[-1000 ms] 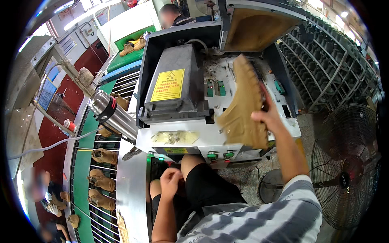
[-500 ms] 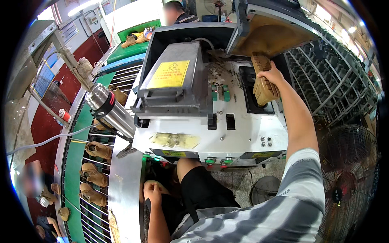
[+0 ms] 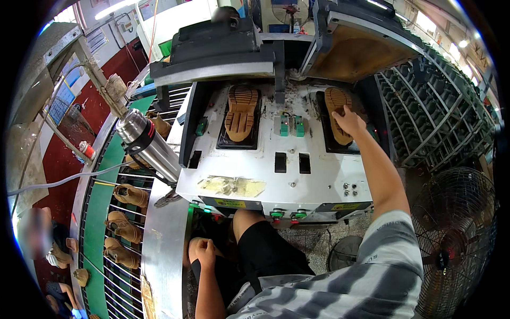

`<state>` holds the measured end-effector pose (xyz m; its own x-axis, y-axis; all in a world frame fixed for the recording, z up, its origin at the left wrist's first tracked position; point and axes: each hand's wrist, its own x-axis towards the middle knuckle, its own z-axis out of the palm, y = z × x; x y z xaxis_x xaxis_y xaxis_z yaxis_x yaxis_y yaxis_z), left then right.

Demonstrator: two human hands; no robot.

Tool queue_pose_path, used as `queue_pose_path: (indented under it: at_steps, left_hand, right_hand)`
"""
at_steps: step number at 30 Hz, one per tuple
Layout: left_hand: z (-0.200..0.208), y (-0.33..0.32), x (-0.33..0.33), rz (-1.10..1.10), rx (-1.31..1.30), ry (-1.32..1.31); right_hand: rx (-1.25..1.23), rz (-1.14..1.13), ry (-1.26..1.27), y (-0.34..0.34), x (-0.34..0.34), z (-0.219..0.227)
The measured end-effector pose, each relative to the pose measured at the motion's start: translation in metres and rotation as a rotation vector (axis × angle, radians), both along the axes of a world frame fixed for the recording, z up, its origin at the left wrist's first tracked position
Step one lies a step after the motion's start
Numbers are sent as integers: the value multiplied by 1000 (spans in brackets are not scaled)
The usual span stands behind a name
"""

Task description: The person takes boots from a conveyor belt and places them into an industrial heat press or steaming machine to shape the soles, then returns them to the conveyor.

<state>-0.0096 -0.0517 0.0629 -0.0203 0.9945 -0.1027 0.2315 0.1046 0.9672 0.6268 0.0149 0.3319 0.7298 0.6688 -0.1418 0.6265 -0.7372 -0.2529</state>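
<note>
As the left lid [image 3: 218, 56] now stands raised just short of 12 o'clock, where half a second ago it was down, a second boot sole [image 3: 241, 114] lies exposed in the left well [image 3: 256, 139] of the twin-lid machine [image 3: 252, 167]. Directions read off a clock face centred on the view.

At 2 o'clock: tan boot [image 3: 337, 98], previously held tilted over the right well [image 3: 321, 114], now lies in it, tread up. Right hand [image 3: 350, 123] touches its side and tread, fingers bent; cannot tell whether they pinch or merely press. Right lid [image 3: 358, 50], between 1 and 2 o'clock, remains raised.

At 7 o'clock: left hand [image 3: 204, 252] rests by the knee, fingers drawn in, nothing seen in it.

Judgement: both wells are now occupied and accessible from above, toes and heels lying roughly along the 12-to-6 line.

Surroundings: steel flask [image 3: 151, 146] at 9, tan boots [image 3: 123, 227] on the roller conveyor [image 3: 119, 284] at 8, floor fan [image 3: 451, 255] at 4.
</note>
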Motion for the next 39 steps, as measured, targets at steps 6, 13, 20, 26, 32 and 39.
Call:
queue_pose_path:
  at_steps: [6, 13, 20, 26, 32, 39]
  left_hand:
    - [21, 2, 65, -178, -65, -93]
    - [56, -39, 210, -984, 60, 73]
    - [57, -33, 286, -1070, 161, 214]
    - [66, -20, 246, -1073, 255, 168]
    - [0, 11, 133, -441, 113, 76]
    - [-32, 53, 29, 72, -330, -364]
  right_hand:
    - [419, 254, -394, -93, -14, -62]
    - [1176, -248, -235, -293, -56, -177]
    - [1506, -805, 1477, -346, -62, -196]
    - [521, -297, 1632, -329, -134, -264]
    - [27, 848, 1579, -156, -292, -141]
    - [896, 343, 561, 103, -300, -40]
